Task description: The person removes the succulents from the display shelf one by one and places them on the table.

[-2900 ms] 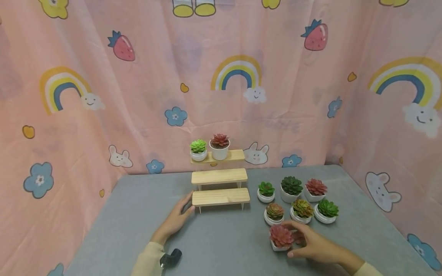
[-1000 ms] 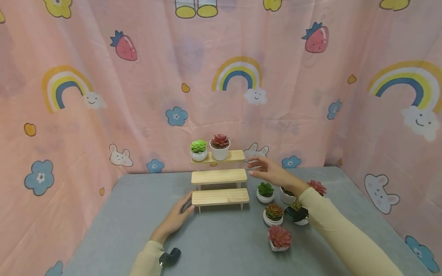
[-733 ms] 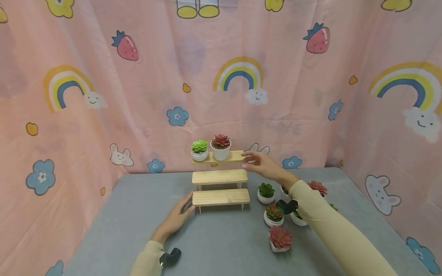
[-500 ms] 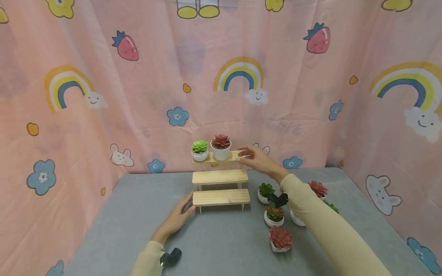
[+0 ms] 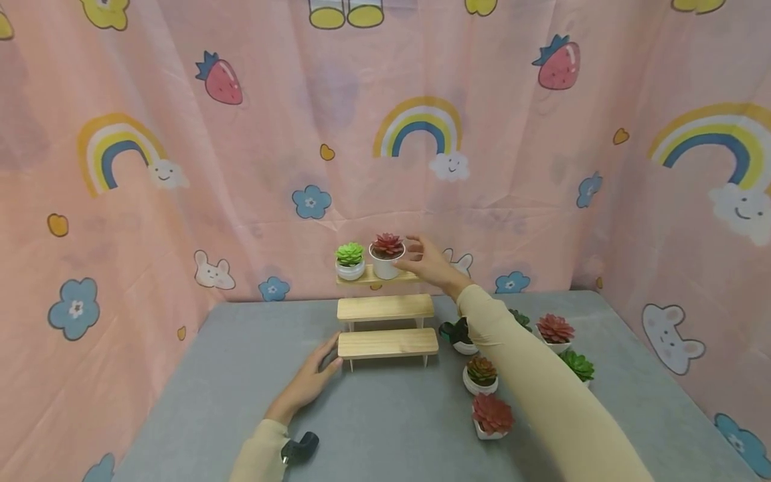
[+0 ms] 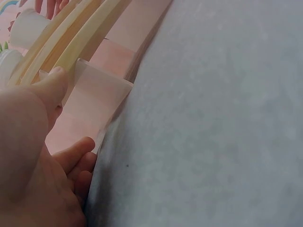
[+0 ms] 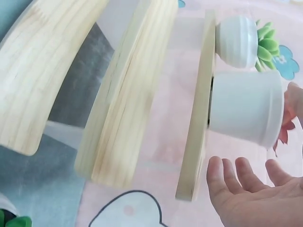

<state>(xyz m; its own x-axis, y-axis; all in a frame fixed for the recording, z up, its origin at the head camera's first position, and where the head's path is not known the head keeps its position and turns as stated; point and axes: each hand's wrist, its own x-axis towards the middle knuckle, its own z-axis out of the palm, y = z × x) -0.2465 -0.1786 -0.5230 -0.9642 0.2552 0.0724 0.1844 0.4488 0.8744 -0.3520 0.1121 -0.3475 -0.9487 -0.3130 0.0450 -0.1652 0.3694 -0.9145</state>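
Note:
My right hand (image 5: 430,261) is at the top step of a three-step wooden plant stand (image 5: 385,308). Its fingers are spread just to the right of a white pot with a dark red succulent (image 5: 385,268). In the right wrist view, the thumb (image 7: 296,97) overlaps the red leaves by the rim, and the other fingers (image 7: 244,172) reach out beside the pot. A bright green succulent in a small white pot (image 5: 350,269) stands left of it. My left hand (image 5: 310,378) rests against the left end of the bottom step; its thumb (image 6: 54,87) touches the wood.
Several potted succulents stand right of the stand, partly hidden by my right sleeve (image 5: 536,375). Among them are a red one (image 5: 492,415), a brownish one (image 5: 481,375) and a green one (image 5: 578,367). A pink patterned curtain (image 5: 253,167) hangs behind the grey table (image 5: 385,428).
My right hand has left the red succulent at the front, gone up past the right end of the stand, then left to the potted red succulent on top. My left hand has stayed put.

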